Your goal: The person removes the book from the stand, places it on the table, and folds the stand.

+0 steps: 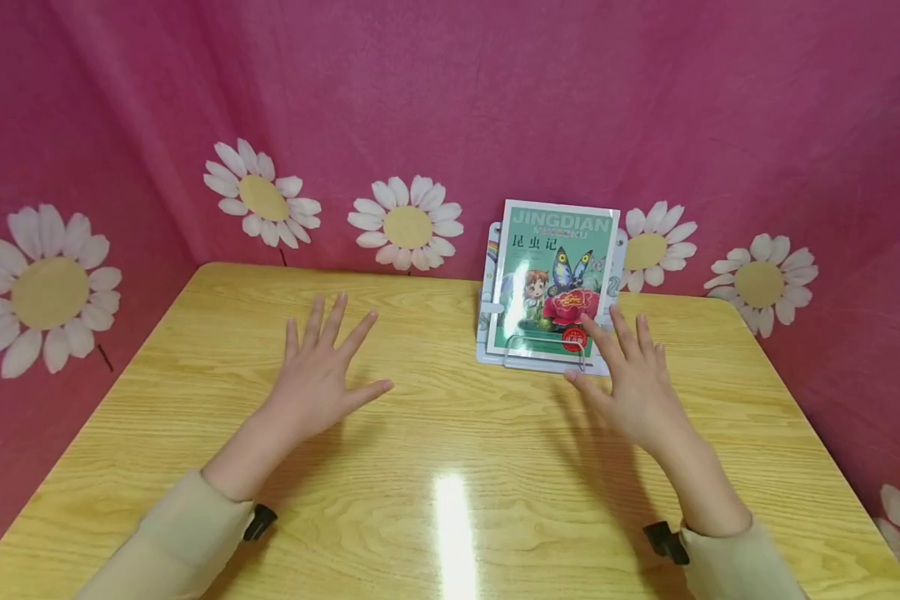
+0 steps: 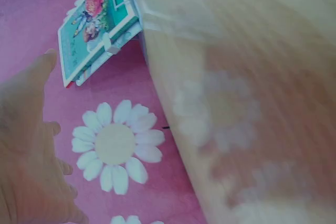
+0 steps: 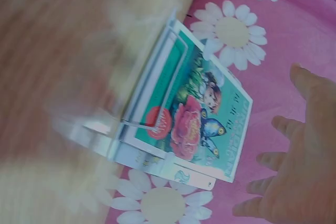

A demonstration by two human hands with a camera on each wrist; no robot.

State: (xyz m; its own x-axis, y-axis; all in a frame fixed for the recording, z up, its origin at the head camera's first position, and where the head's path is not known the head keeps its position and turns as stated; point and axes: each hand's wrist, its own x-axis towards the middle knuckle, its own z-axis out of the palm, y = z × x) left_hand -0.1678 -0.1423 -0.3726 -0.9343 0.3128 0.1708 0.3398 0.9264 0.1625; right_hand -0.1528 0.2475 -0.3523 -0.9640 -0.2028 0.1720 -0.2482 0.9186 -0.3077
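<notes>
A green book with a butterfly and a red flower on its cover leans upright on a pale book stand at the back right of the table. A wire holder crosses the book's lower edge, and a small white clip sits at its left side. My right hand is spread in front of the book's lower right corner, its fingertips overlapping the cover in the head view; the right wrist view shows them apart from it. Over the table's left half, my left hand hovers with fingers spread, holding nothing.
The wooden table has a bright light reflection near its front. Behind and beside it hangs a pink cloth printed with large white daisies. Black straps show at both sleeve cuffs.
</notes>
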